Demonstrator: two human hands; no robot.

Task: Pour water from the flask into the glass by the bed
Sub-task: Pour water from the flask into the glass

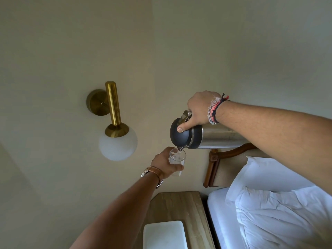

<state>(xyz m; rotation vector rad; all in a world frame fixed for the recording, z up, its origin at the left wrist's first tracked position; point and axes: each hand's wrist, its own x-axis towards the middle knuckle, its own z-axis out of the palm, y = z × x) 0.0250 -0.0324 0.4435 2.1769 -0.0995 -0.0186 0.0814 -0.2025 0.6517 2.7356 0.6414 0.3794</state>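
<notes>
A steel flask (213, 138) with a black lid is tipped almost on its side, spout down, just above a clear glass (177, 159). My right hand (199, 109) grips the flask's handle, with the thumb pressed on the black lid. My left hand (164, 164) holds the glass upright in the air above the bedside table, fingers wrapped round its left side. A thin stream of water runs from the spout into the glass. How full the glass is cannot be made out.
A wooden bedside table (179, 205) stands below the hands with a white tray (164, 234) on it. A bed (269, 212) with white pillows and a wooden headboard (213, 168) lies to the right. A brass wall lamp (115, 123) with a white globe hangs left of the glass.
</notes>
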